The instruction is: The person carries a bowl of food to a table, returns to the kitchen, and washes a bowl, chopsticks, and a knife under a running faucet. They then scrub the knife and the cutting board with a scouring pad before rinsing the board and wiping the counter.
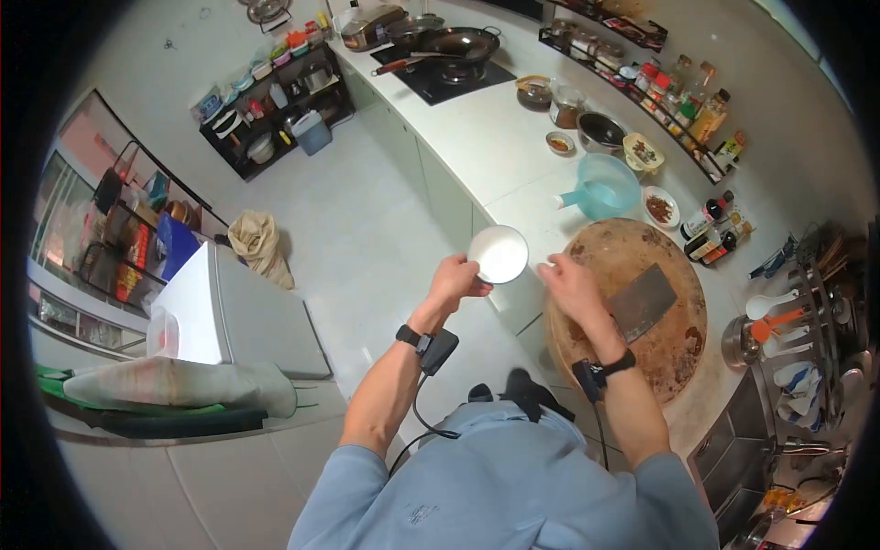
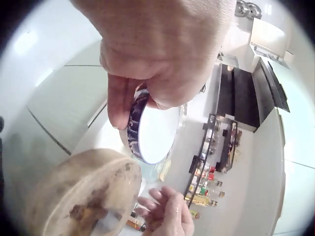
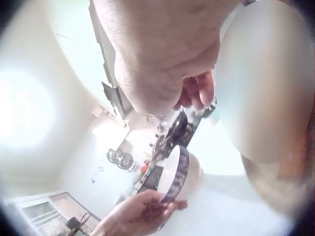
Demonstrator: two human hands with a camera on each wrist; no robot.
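Note:
My left hand (image 1: 454, 282) grips a small bowl (image 1: 500, 255) by its rim, held out in front of me beside the counter edge. In the left wrist view the bowl (image 2: 156, 132) shows a blue patterned band outside and white within. The right hand (image 1: 576, 289) hovers just right of the bowl, above the near-left part of a round wooden chopping board (image 1: 591, 252). Its fingers (image 2: 160, 196) are loosely bent, with nothing in them. A cleaver (image 1: 643, 302) lies flat on the board, beside the right forearm.
Behind the board stand a translucent blue basin (image 1: 608, 186), a plate of dried reddish bits (image 1: 662, 207) and small bowls. Sauce bottles (image 1: 710, 225) are at the wall. A wok (image 1: 463, 46) rests on the far stove. A sink (image 1: 733, 449) lies at the near right.

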